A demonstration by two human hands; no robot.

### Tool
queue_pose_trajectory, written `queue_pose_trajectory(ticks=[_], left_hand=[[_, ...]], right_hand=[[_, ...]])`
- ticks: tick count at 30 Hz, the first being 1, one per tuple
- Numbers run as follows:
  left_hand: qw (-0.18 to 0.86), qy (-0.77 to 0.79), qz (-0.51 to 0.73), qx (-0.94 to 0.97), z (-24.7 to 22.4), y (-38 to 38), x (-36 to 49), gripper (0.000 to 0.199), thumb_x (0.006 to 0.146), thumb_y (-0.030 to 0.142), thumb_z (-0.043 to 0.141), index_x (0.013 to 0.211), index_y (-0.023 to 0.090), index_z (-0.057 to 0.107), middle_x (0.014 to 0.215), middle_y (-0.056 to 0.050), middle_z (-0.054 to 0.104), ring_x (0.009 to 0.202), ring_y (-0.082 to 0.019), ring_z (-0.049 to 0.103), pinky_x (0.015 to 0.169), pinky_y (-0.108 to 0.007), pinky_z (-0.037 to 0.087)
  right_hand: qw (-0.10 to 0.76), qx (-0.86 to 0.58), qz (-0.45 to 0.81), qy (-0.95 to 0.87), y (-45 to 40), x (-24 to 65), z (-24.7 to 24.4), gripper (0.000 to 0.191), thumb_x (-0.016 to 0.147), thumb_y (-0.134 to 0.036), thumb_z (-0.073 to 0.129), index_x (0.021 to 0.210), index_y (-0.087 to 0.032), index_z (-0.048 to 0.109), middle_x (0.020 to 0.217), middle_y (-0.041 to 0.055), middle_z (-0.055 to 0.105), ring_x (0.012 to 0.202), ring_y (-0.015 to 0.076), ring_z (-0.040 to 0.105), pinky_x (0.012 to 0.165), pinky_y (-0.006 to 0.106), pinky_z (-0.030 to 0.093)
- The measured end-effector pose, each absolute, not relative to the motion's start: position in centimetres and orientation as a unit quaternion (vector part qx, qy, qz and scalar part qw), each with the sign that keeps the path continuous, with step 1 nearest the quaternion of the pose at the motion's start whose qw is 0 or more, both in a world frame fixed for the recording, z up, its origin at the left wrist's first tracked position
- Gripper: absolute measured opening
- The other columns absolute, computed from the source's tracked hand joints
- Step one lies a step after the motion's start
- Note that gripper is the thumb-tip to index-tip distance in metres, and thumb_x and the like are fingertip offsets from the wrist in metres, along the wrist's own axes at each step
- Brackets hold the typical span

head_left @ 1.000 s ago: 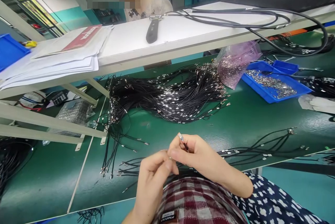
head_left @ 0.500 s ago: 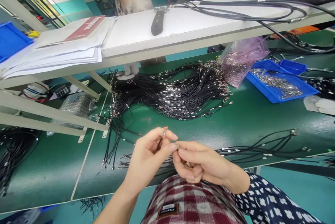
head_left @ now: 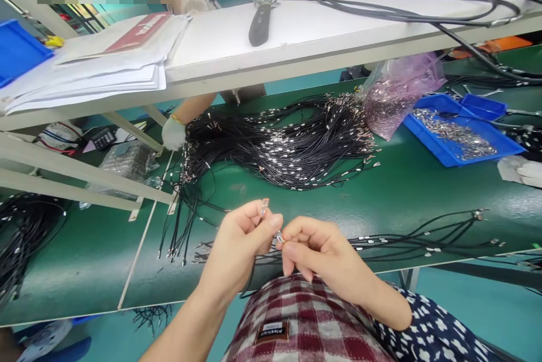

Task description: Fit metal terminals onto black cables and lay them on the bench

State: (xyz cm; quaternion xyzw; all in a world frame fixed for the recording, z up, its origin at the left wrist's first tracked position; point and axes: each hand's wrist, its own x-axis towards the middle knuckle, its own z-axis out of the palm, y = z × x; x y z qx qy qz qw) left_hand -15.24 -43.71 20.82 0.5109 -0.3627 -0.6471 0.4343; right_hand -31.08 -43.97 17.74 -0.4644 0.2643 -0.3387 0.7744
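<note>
– Gloved hand [head_left: 173, 134] of the other person went from over the cable pile [head_left: 279, 147] to just off its left end. Wearer's hands?

– Still on the near side of the pile. Right fingers have uncurled a bit since the last frame.

– Grip?

– Left hand [head_left: 237, 240]: fingers closed on a metal tip [head_left: 265, 207], which sticks up past them; dark cord hangs below that hand. Right hand [head_left: 324, 246]: thumb and index pinched at a small metal piece [head_left: 279, 236], between both hands' fingertips. Can't tell if tip and piece are joined.

– So held parts are where?

– Nearer the wearer than the pile, above the bench [head_left: 339, 201].

– Rest, quick?

– Loose cables [head_left: 406, 238] nearer the wearer than the pile, running off rightward. Pink bag [head_left: 387, 102] at the pile's right end, blue tray [head_left: 449, 150] of metal bits right of that. White shelf [head_left: 220, 46] beyond and higher than the pile, dark-handled tool [head_left: 259, 24] and papers [head_left: 93, 79] on it.
</note>
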Motion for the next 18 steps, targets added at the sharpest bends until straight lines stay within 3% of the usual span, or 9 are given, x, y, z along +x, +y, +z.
queue_pose_trajectory(ticks=[8,14,18], left_hand=[[0.440,-0.303,-0.710,0.459,21.0,-43.2,-16.1,0.030,0.083,0.035,0.066,0.070,0.016,0.046,0.049,0.009,0.037,0.044,-0.003,0.020,0.042,-0.017,0.016],[0.442,-0.329,-0.695,0.462,21.1,-42.4,-16.3,0.019,0.080,0.029,0.070,0.079,0.016,0.055,0.069,0.003,0.054,0.055,-0.006,0.051,0.052,-0.018,0.038],[0.435,-0.300,-0.719,0.451,21.0,-42.3,-16.6,0.015,0.082,0.023,0.067,0.078,0.016,0.054,0.063,0.005,0.051,0.048,-0.004,0.050,0.047,-0.016,0.032]], right_hand=[[0.829,-0.386,-0.342,0.216,-43.4,-30.9,15.9,0.015,0.091,-0.031,0.061,0.091,-0.016,0.059,0.069,0.0011,0.066,0.044,0.0049,0.044,0.045,0.017,0.030],[0.837,-0.338,-0.371,0.217,-43.2,-30.7,16.2,0.016,0.092,-0.030,0.061,0.085,-0.016,0.057,0.067,-0.0004,0.064,0.045,0.0044,0.040,0.046,0.018,0.027],[0.841,-0.322,-0.382,0.207,-43.0,-30.6,16.0,0.019,0.091,-0.030,0.062,0.082,-0.016,0.054,0.065,-0.0008,0.062,0.045,0.0045,0.038,0.047,0.018,0.027]])
